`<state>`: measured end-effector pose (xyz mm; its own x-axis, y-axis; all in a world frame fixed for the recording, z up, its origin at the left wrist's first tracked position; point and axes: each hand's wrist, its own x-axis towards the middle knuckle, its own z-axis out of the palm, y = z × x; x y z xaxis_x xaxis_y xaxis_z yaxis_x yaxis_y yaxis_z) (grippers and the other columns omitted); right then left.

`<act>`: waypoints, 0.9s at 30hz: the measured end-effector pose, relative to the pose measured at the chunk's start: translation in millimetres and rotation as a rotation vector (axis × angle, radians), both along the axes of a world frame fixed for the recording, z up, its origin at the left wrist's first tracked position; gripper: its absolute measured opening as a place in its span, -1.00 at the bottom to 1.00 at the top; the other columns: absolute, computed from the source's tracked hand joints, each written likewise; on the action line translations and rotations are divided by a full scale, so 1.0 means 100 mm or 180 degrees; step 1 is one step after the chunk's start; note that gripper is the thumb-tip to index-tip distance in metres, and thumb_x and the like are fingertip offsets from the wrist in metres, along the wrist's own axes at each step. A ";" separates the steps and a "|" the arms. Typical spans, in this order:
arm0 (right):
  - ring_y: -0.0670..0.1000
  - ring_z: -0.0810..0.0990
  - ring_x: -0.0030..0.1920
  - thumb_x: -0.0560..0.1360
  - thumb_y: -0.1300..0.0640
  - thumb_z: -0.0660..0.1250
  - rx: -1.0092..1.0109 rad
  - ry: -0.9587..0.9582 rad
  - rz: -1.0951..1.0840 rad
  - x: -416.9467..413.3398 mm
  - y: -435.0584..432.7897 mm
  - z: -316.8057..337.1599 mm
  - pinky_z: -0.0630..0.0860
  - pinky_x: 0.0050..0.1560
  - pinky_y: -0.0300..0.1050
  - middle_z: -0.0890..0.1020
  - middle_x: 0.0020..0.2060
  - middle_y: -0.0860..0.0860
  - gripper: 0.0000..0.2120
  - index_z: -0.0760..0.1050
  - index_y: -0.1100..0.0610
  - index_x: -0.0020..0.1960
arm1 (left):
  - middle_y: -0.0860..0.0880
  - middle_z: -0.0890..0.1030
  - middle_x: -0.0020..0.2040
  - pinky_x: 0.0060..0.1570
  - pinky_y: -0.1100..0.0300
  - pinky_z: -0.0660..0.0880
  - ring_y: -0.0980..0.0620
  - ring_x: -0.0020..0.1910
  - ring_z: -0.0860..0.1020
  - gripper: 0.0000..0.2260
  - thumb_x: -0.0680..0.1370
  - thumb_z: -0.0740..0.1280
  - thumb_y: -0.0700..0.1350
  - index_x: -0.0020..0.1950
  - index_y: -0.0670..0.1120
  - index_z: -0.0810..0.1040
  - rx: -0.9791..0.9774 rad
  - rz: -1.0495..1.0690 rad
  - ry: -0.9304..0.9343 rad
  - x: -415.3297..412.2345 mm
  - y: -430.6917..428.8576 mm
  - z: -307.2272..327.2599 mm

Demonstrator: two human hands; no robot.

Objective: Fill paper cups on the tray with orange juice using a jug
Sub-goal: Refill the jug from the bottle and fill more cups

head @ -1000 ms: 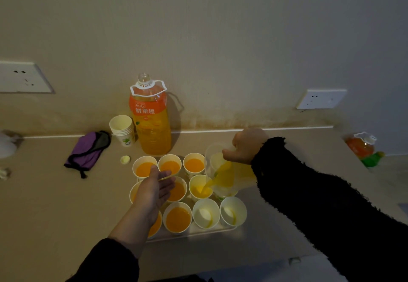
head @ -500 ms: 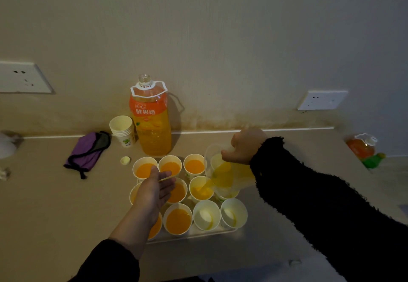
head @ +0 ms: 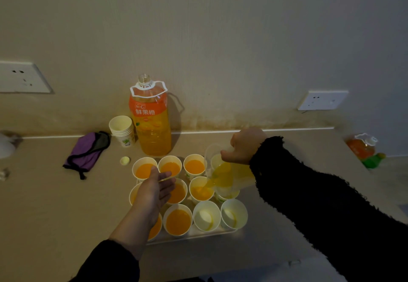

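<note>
Twelve paper cups (head: 177, 222) stand in three rows of four on one tray (head: 187, 236) near the counter's (head: 55, 204) front edge. Most hold juice; the two at the front right are almost empty. The right hand (head: 245, 147) grips the one jug (head: 227, 178), tilted and pouring into the middle row's third cup. The left hand (head: 154, 191) hangs over the left cups, fingers (head: 167, 174) loosely straight, holding nothing. One bottle (head: 151, 124) and one stack of spare cups (head: 122, 130) stand at the back edge.

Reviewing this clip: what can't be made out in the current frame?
Head view only.
- Middle-left cup: left hand covers most of it; fill unclear.
- Middle-right cup: the tilted jug hides its fill.
- Jug handle: covered by right hand.
- White object: cut off by left edge, blurred.
</note>
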<state>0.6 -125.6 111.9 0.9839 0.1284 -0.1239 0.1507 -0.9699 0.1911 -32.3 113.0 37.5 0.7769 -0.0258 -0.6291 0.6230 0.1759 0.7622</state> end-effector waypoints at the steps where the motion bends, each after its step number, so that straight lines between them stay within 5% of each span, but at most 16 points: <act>1: -0.01 0.27 -0.51 0.45 -0.31 0.14 0.0007 -0.0003 0.0002 0.00 0.00 -0.01 0.17 -0.43 -0.23 0.31 -0.53 0.02 -0.43 0.31 0.14 -0.47 | -0.18 0.58 0.11 0.25 -0.03 0.33 -0.13 0.17 0.51 -0.52 0.65 -0.04 0.13 0.18 -0.17 0.51 0.0002 -0.0002 -0.0003 0.00 0.00 -0.01; 27: 0.00 0.28 -0.51 0.45 -0.32 0.12 -0.0086 -0.0054 0.0037 0.03 0.02 -0.02 0.20 -0.42 -0.24 0.31 -0.54 0.01 -0.43 0.30 0.14 -0.47 | -0.16 0.58 0.08 0.25 -0.03 0.33 -0.12 0.13 0.51 -0.56 0.65 -0.04 0.13 0.00 -0.10 0.53 0.0060 -0.0067 -0.0127 0.01 0.05 -0.04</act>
<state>3.2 -123.4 110.0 0.9844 0.1366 -0.1109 0.1584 -0.9626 0.2197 -31.3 118.2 33.5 0.8008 -0.0308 -0.5982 0.5955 0.1483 0.7896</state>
